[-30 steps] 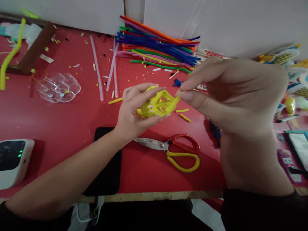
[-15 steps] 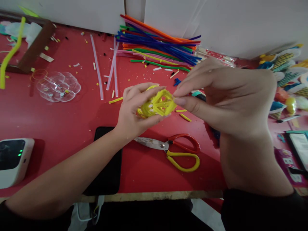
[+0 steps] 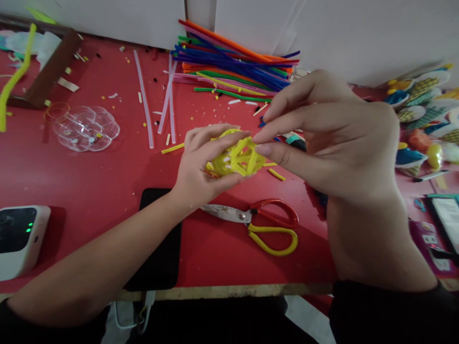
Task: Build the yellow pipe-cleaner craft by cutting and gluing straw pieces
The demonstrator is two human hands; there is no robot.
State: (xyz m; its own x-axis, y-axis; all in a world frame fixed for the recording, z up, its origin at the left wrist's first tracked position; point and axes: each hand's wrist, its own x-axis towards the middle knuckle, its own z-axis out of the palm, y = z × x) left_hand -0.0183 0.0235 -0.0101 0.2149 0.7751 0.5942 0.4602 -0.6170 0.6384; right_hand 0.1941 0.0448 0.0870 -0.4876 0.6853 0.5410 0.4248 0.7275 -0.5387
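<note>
My left hand [image 3: 199, 162] is wrapped round a yellow openwork piece [image 3: 247, 158] made of bent fuzzy stems, its fingers over the top and its thumb below. At the right end of the piece, my right hand [image 3: 333, 143] pinches its edge between thumb and index finger, with the other fingers raised. Just below the hands lie scissors [image 3: 242, 216] with one red and one yellow handle. Short yellow stem pieces [image 3: 277, 175] rest on the red table between the piece and the scissors.
A pile of coloured stems [image 3: 236, 59] lies at the back. Pale pink strips [image 3: 144, 100] and a clear flower-shaped tray [image 3: 86, 128] are left of it. A black device [image 3: 161, 253] sits under my left forearm, a white device [image 3: 27, 241] far left, finished-looking figures [image 3: 426, 114] right.
The yellow piece has shifted very slightly right and down. My right hand has moved a little left, and its middle finger now stands further from the index finger.
</note>
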